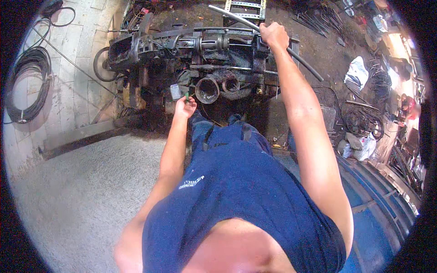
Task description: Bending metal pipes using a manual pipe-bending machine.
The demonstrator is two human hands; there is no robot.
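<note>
Nearest the camera, a dark blue shirt (246,195) with a small patch of pale lettering on its chest fills the lower middle, and both bare forearms run up from it. The left hand (185,107) is lower and closer, its fingers curled shut around a small green-handled tool (186,96); what kind of tool it is cannot be made out at this size. Just beside that hand, touching the machine's near face, sits a small pale rectangular tag or packet (175,91).

Beyond it stands the greasy black engine-like assembly (200,59), with a round open metal cylinder mouth (207,89) facing the person and a smaller ring (231,85) next to it. The right hand (274,35) is stretched farther out, fist closed tight on a long grey metal pipe (300,59) that slants across the top right of the assembly.

To the left, on pale paving, lies a coil of black cable (27,86). To the right, on dark ground, lie crumpled white plastic bags (357,73) among scrap rods and wire. At the far edge a grey metal ladder-like frame (246,9) rests behind the assembly.
</note>
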